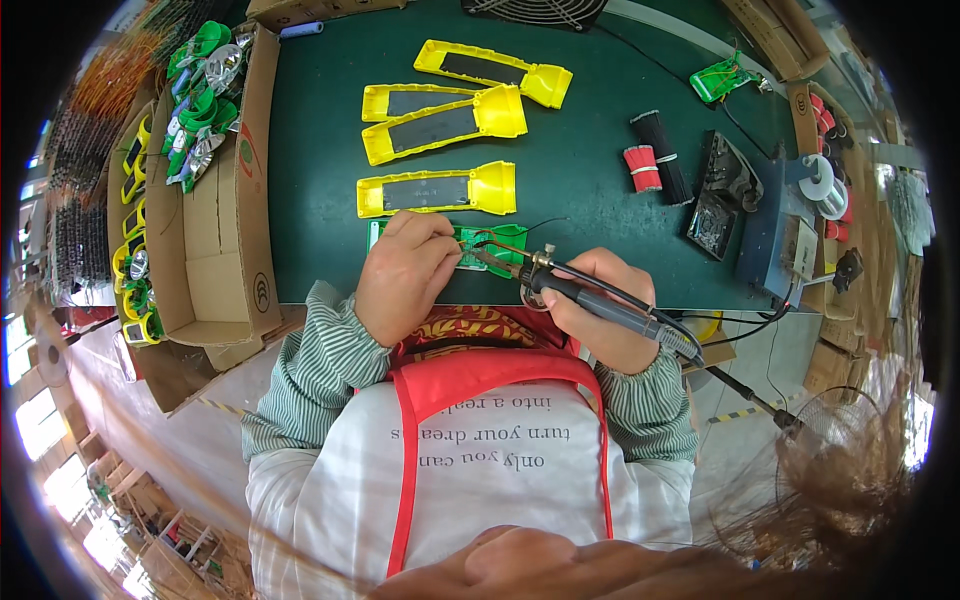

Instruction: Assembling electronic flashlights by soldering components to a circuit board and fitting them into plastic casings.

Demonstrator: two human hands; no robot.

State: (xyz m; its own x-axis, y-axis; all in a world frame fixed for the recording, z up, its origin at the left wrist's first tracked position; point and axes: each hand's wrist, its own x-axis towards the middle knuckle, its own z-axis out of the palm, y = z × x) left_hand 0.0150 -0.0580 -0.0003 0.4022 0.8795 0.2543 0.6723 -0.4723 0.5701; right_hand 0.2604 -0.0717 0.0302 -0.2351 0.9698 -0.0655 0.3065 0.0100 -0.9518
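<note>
While both hands work at the near edge of a dark green worktop (600, 150), a soldering iron (600, 300) meets a green plastic part (500, 245).

Seen from above, the right hand (600, 315) is clenched around the black handle of the soldering iron, its tip resting on the green plastic part just left of that hand. The left hand (405, 275) pinches down on the same part, fingers curled; thin dark wires loop from it. Beyond the hands lie four yellow casings (440, 190) with dark panels, well apart from them. A cardboard box (215, 200) of green and yellow pieces stands at the left; bundles of red and black wires (655, 160) lie to the right.
</note>
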